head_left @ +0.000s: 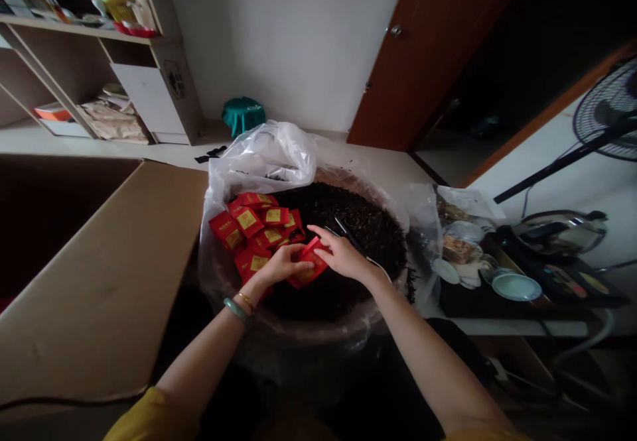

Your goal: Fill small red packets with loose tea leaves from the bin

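My left hand [283,266] and my right hand [343,255] hold a small red packet [314,270] between them, above dark, dry leaf-like bits [365,215] that look like loose tea. The fingers of both hands are closed at its upper edge; whether it is open there I cannot tell. Beside my left hand, several red packets with gold labels [247,221] lie heaped on the leaves. A large round tub lined with clear plastic [279,146] holds all of this. Just past my right fingers is a thin dark tool with a light tip [344,227], partly hidden.
On the left stands an open cardboard box [114,255], near the tub. To the right, a low table [517,327] bears a glass kettle [562,232], a bowl [516,286] and bags. A fan [607,109] stands beyond. Behind are a green covered stool [243,116] and a door [428,43].
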The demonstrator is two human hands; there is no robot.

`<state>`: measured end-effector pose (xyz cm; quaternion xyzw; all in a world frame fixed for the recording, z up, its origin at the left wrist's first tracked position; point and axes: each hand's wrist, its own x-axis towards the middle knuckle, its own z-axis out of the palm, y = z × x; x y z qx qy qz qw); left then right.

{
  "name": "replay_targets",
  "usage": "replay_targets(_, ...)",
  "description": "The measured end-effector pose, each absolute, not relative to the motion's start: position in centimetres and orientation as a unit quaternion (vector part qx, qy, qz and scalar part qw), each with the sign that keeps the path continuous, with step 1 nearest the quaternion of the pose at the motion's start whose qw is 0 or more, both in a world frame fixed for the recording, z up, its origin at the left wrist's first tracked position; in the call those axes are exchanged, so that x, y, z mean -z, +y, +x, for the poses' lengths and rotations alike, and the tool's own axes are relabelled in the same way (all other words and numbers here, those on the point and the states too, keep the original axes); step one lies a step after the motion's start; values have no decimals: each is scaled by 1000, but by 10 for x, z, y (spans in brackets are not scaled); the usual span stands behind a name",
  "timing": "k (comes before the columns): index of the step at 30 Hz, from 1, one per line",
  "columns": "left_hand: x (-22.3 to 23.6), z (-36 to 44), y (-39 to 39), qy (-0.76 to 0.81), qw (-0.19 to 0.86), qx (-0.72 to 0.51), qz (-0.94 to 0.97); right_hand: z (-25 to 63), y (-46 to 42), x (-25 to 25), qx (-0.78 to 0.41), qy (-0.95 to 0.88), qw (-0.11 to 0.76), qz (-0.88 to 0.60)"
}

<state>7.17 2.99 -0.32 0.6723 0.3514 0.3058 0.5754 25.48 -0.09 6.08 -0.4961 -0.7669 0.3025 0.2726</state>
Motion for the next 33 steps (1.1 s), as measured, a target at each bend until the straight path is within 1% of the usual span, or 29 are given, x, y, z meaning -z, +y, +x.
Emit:
replay_targets(2, 3, 74, 29, 335, 610, -322, 642, 253, 0, -62, -277, -774, 285, -494)
replay_targets(6, 3, 77, 28, 341, 670, -355, 556, 254, 2, -60, -168, -751, 383, -512)
replay_targets(9, 2, 79, 25, 340, 689, -381, 514, 256, 3, -55, -102, -736, 415, -525)
replay_targets(13, -3, 80, 20, 322, 690, -411, 500, 256, 3, -45, -138, -755, 399, -503)
replay_targets(17, -4, 82, 20, 331, 647, -426, 539, 252, 5, -39, -163, -751, 388, -508)
replay_targets(20, 0, 84, 22, 343, 622, -411, 572, 248, 6, -40, -188, -739, 393, -513)
replay_targets(24, 3, 84, 23, 355, 611, -397, 585, 246, 10, -43, -230, -690, 434, -532)
replay_targets(28, 1, 83, 23, 367, 609, -394, 583, 261, 17, -42, -288, -555, 507, -593)
replay_targets(30, -2, 83, 23, 367, 615, -402, 571, 274, 20, -41, -275, -516, 517, -625)
replay_targets(33, -6, 83, 21, 359, 634, -417, 544, 285, 18, -40, -206, -559, 483, -642)
